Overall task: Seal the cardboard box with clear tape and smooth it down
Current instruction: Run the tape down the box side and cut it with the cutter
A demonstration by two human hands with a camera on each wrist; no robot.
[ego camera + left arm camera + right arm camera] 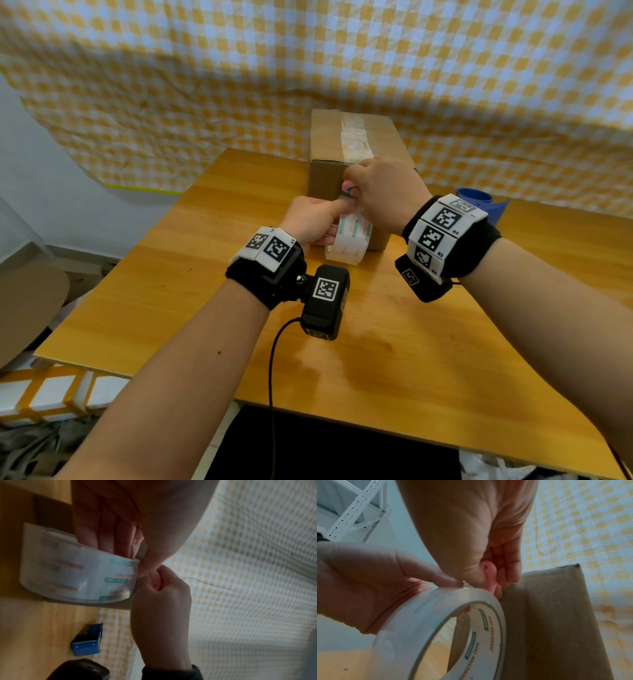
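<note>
A brown cardboard box (329,147) stands at the back of the wooden table, with a strip of clear tape (354,140) running along its top seam. My left hand (308,219) grips a roll of clear tape (349,240) held against the box's front face, thumb on the roll's outer band. My right hand (387,195) is curled round a small pink cutter (349,186) at the stretch of tape just above the roll. In the right wrist view the pink cutter (488,569) sits between the tape roll (423,608) and the box (556,615). Its blade is hidden.
A blue tape dispenser (479,202) lies on the table (171,291) to the right of the box, behind my right wrist. A yellow checked cloth (342,51) hangs close behind the box. White metal shelving (351,513) stands off to the left.
</note>
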